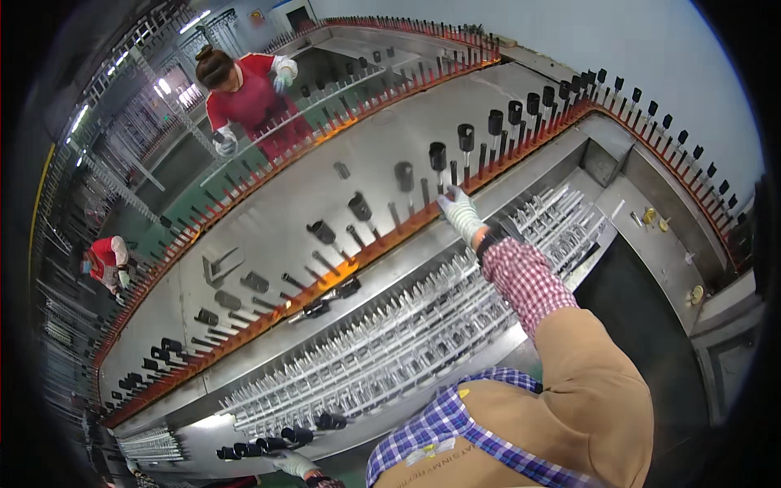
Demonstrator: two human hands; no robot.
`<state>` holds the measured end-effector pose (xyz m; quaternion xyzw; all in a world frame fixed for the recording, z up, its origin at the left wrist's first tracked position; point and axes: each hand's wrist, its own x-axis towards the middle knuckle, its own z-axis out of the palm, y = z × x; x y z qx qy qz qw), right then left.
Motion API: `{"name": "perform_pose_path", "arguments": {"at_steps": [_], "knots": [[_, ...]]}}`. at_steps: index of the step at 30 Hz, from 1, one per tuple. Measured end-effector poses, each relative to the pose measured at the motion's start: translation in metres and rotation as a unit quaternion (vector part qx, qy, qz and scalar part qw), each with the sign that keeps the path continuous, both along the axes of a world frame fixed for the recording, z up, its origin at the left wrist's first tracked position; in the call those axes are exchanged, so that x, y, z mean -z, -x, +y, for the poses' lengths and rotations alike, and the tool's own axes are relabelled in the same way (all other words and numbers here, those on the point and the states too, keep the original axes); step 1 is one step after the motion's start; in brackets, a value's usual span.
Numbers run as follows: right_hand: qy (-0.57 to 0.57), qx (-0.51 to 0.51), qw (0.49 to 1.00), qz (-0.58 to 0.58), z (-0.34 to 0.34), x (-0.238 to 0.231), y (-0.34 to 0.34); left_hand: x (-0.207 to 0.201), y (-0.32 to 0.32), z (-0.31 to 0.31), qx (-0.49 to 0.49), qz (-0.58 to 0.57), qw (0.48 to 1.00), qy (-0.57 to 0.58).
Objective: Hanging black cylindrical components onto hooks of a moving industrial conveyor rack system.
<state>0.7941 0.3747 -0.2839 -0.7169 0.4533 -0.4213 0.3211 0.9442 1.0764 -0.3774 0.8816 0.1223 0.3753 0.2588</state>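
Black cup-shaped fitting (pixel 438 154), on a slim stem, located at 1 o'clock in the view, upright above an orange-red rail (pixel 390 239). Right hand (pixel 461 213), white-gloved, is directly below it at the stem, fingers partly bent; whether they grip the stem cannot be determined. Left hand (pixel 297 464), also gloved, is near 7 o'clock, just beside a row of black cups (pixel 272 445); its closure and hold cannot be determined. Further black fittings and short posts line the rail toward 2 and 8 o'clock. Rack of silvery metal parts (pixel 366 346) lies from 3 to 7 o'clock, on the wearer's side of the rail. Grey metal worktop (pixel 281 191) extends beyond the rail toward 10 o'clock. Co-worker in red (pixel 262 98) noted at 10 to 11 o'clock; second co-worker (pixel 104 254) at 9.
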Motion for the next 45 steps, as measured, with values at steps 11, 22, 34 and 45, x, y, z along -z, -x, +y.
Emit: {"name": "perform_pose_path", "arguments": {"at_steps": [11,22,34,45], "knots": [[-0.147,-0.183,0.972,0.024,-0.021,-0.052,-0.011,-0.009,0.114,-0.146,0.159,0.125,0.904,0.377],[0.015,-0.349,0.935,-0.063,0.037,-0.056,-0.093,-0.018,0.14,-0.193,0.073,0.153,0.984,0.047],[-0.05,-0.035,0.978,-0.199,-0.12,-0.01,0.055,-0.045,0.127,-0.204,0.197,0.258,0.889,0.323],[-0.256,-0.401,0.834,-0.278,0.055,-0.08,0.044,-0.026,0.105,-0.18,0.277,0.298,0.851,0.332]]}}
